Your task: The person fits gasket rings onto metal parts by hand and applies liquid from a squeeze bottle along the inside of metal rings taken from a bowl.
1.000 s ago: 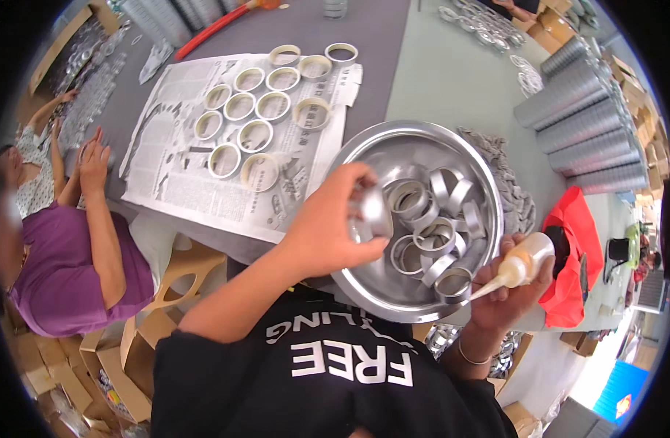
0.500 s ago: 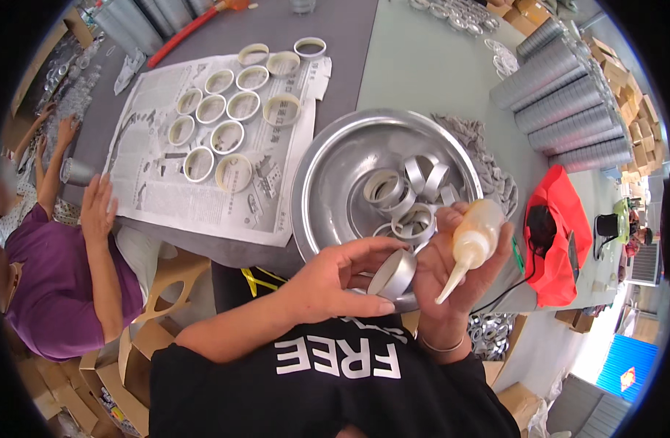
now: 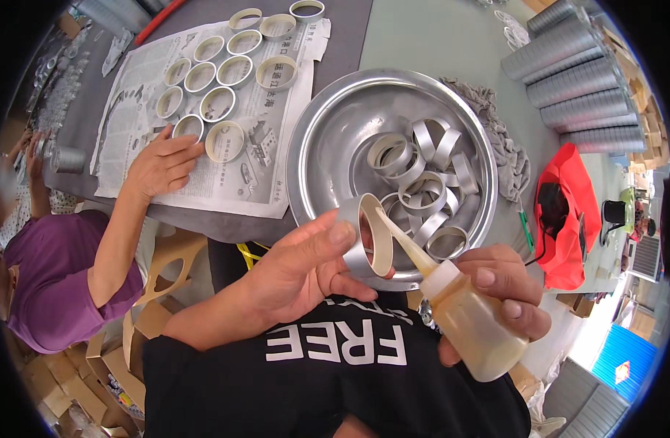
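Now the short silver metal ring [image 3: 364, 235] is up close to the person's chest, out of the big round silver bowl [image 3: 327, 131] where it was picked a moment ago. The soft plastic squeeze bottle of yellow glue [image 3: 470, 325] has swung in too, and its long tip now pokes inside the ring. So the gluing part looks like it is starting. The left hand [image 3: 305, 270] wraps around the ring, thumb on top, tipping the open side toward the bottle. The right hand [image 3: 506, 292] is closed tight around the bottle, tilting it. Another person's hand [image 3: 163, 164] rests on the newspaper [image 3: 130, 95] beside finished rings.
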A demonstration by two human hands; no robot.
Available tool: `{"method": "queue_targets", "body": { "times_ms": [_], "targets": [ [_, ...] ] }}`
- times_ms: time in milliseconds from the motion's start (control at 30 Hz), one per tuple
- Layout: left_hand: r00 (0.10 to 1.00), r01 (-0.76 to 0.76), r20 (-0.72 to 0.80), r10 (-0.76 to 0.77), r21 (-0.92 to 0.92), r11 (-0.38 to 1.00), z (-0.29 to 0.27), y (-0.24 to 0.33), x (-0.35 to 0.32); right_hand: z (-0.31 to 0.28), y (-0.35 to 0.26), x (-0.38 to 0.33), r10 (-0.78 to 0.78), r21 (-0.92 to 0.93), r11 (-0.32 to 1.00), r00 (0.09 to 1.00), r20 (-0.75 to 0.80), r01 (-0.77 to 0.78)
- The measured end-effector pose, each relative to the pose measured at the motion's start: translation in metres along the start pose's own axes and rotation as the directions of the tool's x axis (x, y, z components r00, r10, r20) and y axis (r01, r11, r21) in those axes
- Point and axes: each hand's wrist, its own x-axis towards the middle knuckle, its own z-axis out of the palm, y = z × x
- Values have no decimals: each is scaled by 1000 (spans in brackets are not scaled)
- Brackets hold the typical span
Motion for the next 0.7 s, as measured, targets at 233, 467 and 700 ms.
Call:
{"method": "queue_targets", "body": {
  "times_ms": [233,467,700],
  "targets": [
    [998,62,16,-63,29,998,3,0,-1,5,4,6,-81,2,997,997,11,81],
    [991,-86,-70,114,324,942,16,3,-1,2,-2,4,-20,-18,1000,1000,6,20],
    [915,-358,108,389,664,657,10,-4,-1,-8,-16,0,183,74,980,983,22,-184]
  ]
}}
